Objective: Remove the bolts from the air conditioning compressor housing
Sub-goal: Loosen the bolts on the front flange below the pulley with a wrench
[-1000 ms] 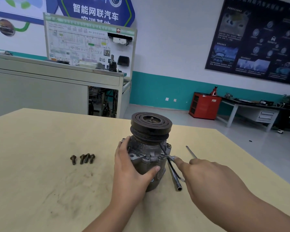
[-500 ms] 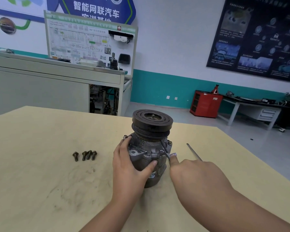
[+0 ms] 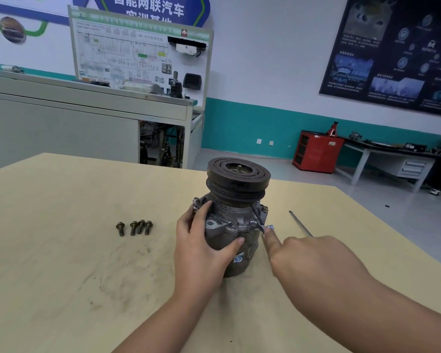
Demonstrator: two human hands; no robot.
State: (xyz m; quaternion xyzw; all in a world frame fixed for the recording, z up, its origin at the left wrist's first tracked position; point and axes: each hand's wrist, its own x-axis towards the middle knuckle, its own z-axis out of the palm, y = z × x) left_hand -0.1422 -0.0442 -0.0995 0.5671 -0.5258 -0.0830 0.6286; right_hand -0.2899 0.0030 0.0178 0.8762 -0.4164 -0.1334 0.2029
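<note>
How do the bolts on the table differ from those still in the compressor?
The loose bolts lie flat on the table, shanks showing; the seated bolts stand in the compressor flange, only heads showing. The loose bolts are untouched; one seated bolt wears a wrench. Both look like dull metal.

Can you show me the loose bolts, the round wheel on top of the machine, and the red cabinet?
loose bolts (image 3: 140, 226): head view, on the third bolt of the row of four.
round wheel (image 3: 238, 170): head view, on its top face, near the hub.
red cabinet (image 3: 321, 154): head view, on its front.
</note>
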